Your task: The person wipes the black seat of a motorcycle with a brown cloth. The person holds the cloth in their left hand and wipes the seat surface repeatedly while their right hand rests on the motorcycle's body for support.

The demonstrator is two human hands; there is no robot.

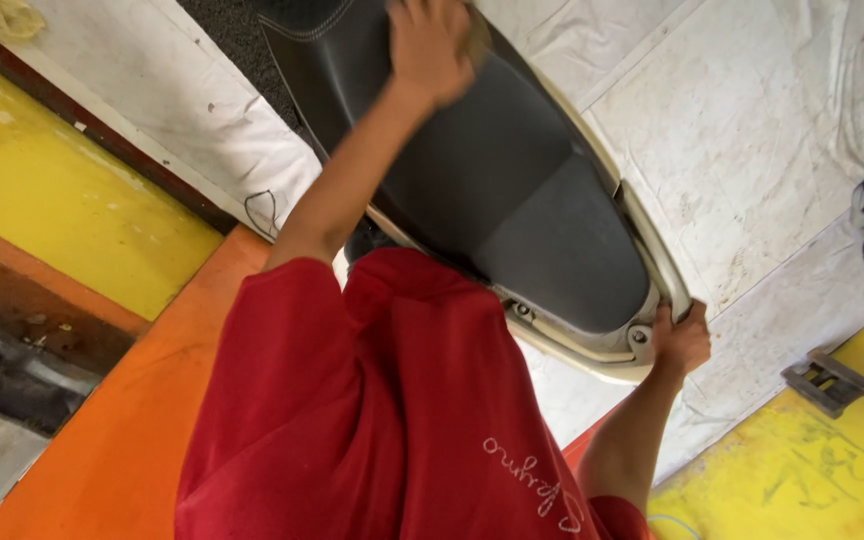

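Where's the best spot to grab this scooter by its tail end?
Take the cream grab rail that wraps around the back of the black seat. Come from behind the tail and curl your fingers under its edge, as the right hand does. The rail is narrow and stands out from the body, while the seat is broad and smooth, so it probably gives little purchase.

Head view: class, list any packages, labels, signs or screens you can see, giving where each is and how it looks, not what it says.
No packages, signs or screens in view.
Stitched lettering: low on the red shirt, bottom centre; thin white cursive thread, curved line.
Nothing printed shows on the black scooter seat, which the left hand presses with a tan pad while the right hand grips its rear rail.
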